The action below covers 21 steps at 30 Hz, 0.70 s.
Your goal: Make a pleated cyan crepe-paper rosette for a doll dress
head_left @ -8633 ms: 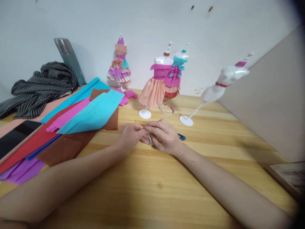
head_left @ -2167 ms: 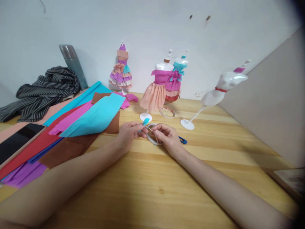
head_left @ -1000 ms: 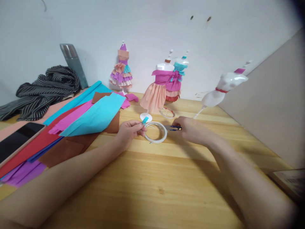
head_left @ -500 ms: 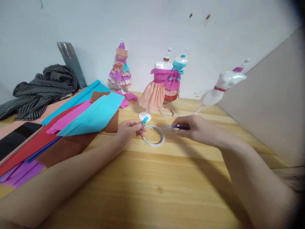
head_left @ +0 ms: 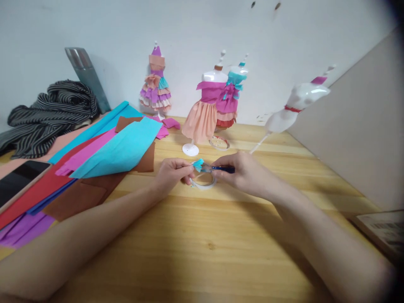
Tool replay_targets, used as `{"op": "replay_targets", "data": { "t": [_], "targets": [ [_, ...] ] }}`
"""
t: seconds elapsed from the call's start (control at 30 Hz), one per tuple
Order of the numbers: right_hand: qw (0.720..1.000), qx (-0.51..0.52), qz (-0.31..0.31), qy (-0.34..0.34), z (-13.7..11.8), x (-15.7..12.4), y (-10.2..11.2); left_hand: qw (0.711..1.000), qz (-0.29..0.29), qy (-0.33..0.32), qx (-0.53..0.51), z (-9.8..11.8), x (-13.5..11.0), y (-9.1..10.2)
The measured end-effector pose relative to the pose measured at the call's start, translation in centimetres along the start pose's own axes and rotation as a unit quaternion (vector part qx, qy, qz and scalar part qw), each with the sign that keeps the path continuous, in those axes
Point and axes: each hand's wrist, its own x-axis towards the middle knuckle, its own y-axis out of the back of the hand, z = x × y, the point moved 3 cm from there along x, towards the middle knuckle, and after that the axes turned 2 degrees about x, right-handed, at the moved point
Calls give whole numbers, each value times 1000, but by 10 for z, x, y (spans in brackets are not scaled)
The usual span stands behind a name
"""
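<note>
Between the fingertips of my left hand [head_left: 173, 173] is a small bunched piece of turquoise crepe paper [head_left: 198, 164], its flared end pointing right. My right hand [head_left: 244, 172] grips small scissors [head_left: 223, 169] with dark blue handles. Their blades reach left to the paper's edge; I cannot tell whether they are cutting into it. Just below both hands, a roll of white tape [head_left: 203, 186] lies on the wooden table [head_left: 189, 248], partly covered by my left fingers. Behind them stands a small mannequin [head_left: 206, 109] in a pink and peach paper dress.
Coloured crepe paper sheets [head_left: 116, 147] and a phone [head_left: 23, 181] lie at left, with a striped cloth [head_left: 57, 113] and a bottle [head_left: 88, 78] behind. Other dressed mannequins [head_left: 156, 82] stand by the wall. A bare mannequin [head_left: 293, 105] leans at right. Another tape roll [head_left: 220, 143] lies further back.
My right hand has moved left, bringing the scissors from apart to the turquoise paper. The paper now shows more of its flared end. The whole view has shifted slightly.
</note>
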Motion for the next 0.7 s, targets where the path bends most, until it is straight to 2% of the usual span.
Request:
{"op": "replay_targets", "data": {
  "t": [0.7],
  "targets": [
    [997,72,-5,-5,5,4,-8,999,8,15,31,1,0,-1]
  ]
}}
